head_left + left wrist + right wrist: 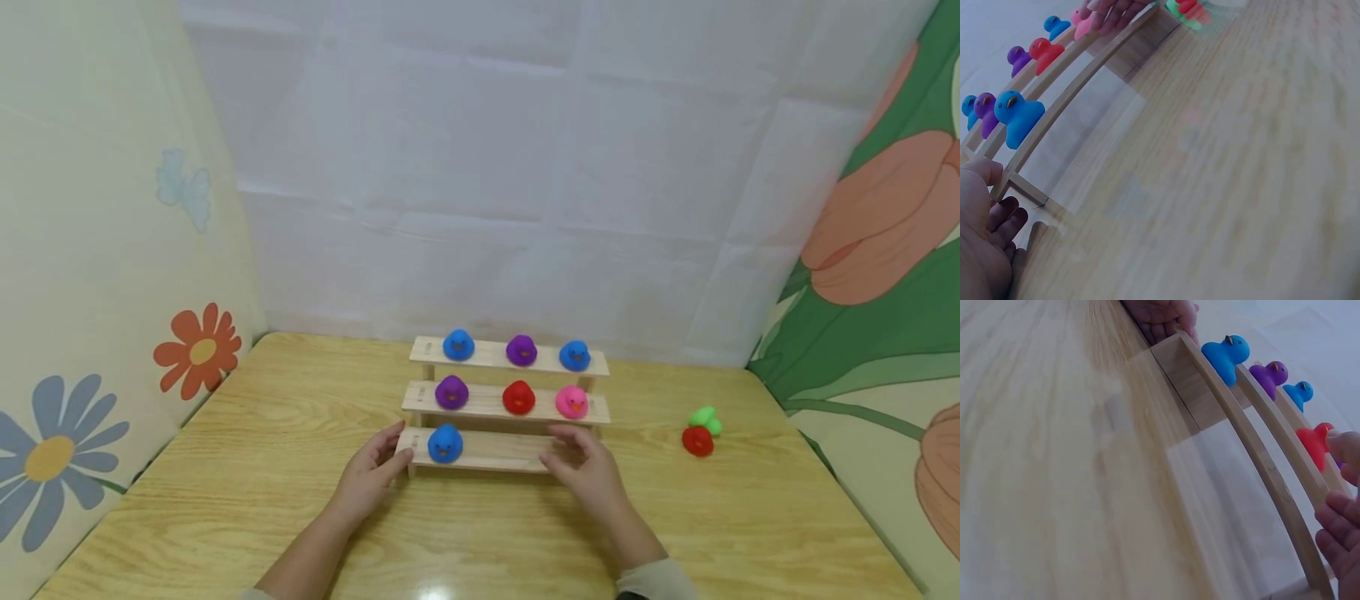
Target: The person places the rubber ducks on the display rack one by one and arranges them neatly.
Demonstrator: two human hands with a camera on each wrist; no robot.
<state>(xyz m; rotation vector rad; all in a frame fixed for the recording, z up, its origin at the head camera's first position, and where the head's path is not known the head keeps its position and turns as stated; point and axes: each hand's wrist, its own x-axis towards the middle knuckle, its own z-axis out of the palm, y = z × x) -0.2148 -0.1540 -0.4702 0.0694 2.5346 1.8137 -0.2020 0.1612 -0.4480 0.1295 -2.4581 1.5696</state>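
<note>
A three-tier wooden rack (495, 450) stands on the table with small toy ducks on its steps. My left hand (365, 479) grips the left end of the lowest step, thumb at the board and fingers curled below it. Beside that thumb sits a blue duck (445, 444). At the right part of the same step, my right hand (592, 479) is held with loose fingers and nothing in them. The middle step carries a purple duck (452, 392), a red duck (519, 397) and a pink duck (572, 402). On top are two blue ducks and a purple one (521, 351).
To the right on the wood-grain table (262, 417) lie a bright green duck (705, 421) and another red duck (698, 442), close together. A white cloth (480, 167) hangs behind the table, with flower-patterned panels at both sides.
</note>
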